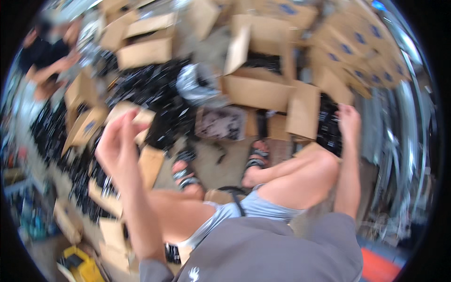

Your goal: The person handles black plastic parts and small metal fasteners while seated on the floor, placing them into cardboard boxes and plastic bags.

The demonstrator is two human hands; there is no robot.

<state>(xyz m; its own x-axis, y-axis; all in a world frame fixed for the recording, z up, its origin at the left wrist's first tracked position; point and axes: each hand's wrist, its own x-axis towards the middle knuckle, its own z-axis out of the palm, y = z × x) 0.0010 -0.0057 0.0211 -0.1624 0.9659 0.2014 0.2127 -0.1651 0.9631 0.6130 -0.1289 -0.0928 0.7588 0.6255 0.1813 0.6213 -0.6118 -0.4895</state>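
Black wrapped pieces lie just to the left of the right hand, in a narrow patch whose long axis runs roughly away from the seated person. The right hand is clearly the nearer; the left hand is well apart, across both feet. Motion blur is heavy, so contact between the right hand and the pieces cannot be confirmed.

Right hand: fingers bent, contents undetermined. Left hand: raised, thumb and fingertips drawn close together; whether anything small is pinched there cannot be told.

Edges: an upright cardboard flap bounds the pieces on their left; long shiny lengths stand to the right of the right hand. Beyond the flap is a large open carton, with a shallow box nearer the feet. Grey floor shows between the sandals. A black heap spreads beyond the left hand, a co-worker farther off.
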